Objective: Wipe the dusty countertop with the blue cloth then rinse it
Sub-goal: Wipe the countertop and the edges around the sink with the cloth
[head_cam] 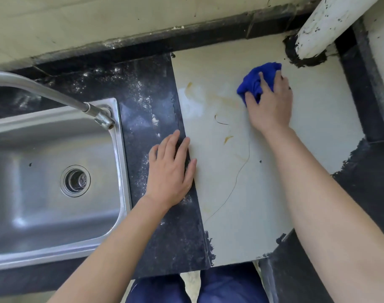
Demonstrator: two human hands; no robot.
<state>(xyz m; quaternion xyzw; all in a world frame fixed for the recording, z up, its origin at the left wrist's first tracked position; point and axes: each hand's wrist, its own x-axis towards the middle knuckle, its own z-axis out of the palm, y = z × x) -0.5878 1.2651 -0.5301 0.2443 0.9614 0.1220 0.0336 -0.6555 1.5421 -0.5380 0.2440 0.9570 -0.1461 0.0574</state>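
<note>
My right hand presses a bunched blue cloth onto the pale countertop tile, near its far right part; the fingers cover the cloth's near side. My left hand lies flat, fingers apart, on the seam between the dark stone strip and the pale tile, holding nothing. White dust speckles the dark strip. Brownish stains and a thin hair-like line mark the pale tile.
A steel sink with a drain sits at the left, and a metal tap reaches over it. A white pipe rises at the back right corner. The wall runs along the back; the counter's front edge is near my legs.
</note>
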